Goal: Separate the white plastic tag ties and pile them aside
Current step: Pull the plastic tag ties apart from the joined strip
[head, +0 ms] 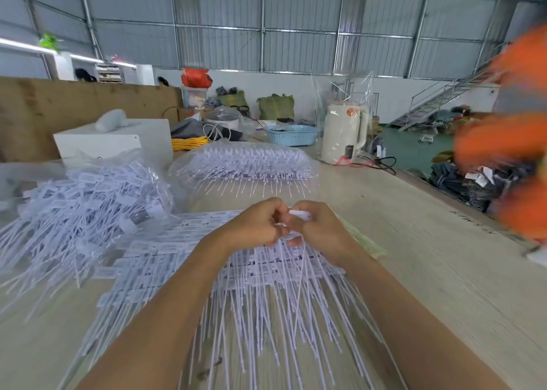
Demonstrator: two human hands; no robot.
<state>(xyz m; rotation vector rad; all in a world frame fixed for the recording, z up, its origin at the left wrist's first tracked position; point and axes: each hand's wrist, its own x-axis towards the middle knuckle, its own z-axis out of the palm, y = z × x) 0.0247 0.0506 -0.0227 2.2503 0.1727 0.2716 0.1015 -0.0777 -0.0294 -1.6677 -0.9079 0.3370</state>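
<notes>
- Left hand (pixel 255 223) and right hand (pixel 316 226) meet, both pinching one tie (pixel 298 214)
- Joined ties (pixel 266 274) lie on the table (pixel 429 271) under them
- Loose pile (pixel 83 203) sits left

head cam | worn high | faces forward-down | close over table (pixel 444 271)

Bare counter (pixel 429 271) lies open to my right, out to its edge. To my left the loose ties (pixel 80 212) crowd the way; far ahead a bagged bundle (pixel 245 165) and kettle (pixel 343 135) block reach.
</notes>
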